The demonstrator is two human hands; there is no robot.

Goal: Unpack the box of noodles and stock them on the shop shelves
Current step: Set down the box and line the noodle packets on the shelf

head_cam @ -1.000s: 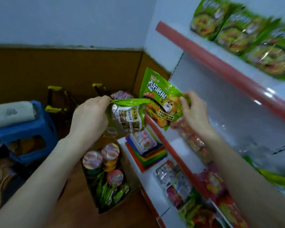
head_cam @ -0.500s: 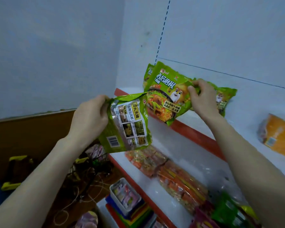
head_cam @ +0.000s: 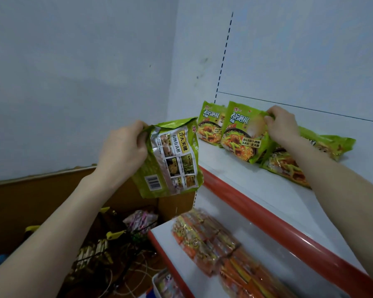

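My left hand (head_cam: 125,147) grips a green noodle packet (head_cam: 172,158) by its top edge, back side with barcode facing me, held in the air left of the shelf. My right hand (head_cam: 282,123) pinches the top corner of a second green noodle packet (head_cam: 242,134), which stands on the white upper shelf (head_cam: 267,186). Another green packet (head_cam: 210,123) leans upright behind it at the shelf's far end. A further green packet (head_cam: 306,160) lies flat on the shelf under my right forearm.
A red strip (head_cam: 267,224) runs along the upper shelf's front. The lower shelf (head_cam: 166,231) carries orange snack packets (head_cam: 220,248). A brown wall panel (head_cam: 41,201), tangled cords and packets (head_cam: 125,244) lie at lower left.
My right hand has carried its packet back and set it on the upper shelf beside the far one. My left hand has risen with its packet. The view has tilted up.
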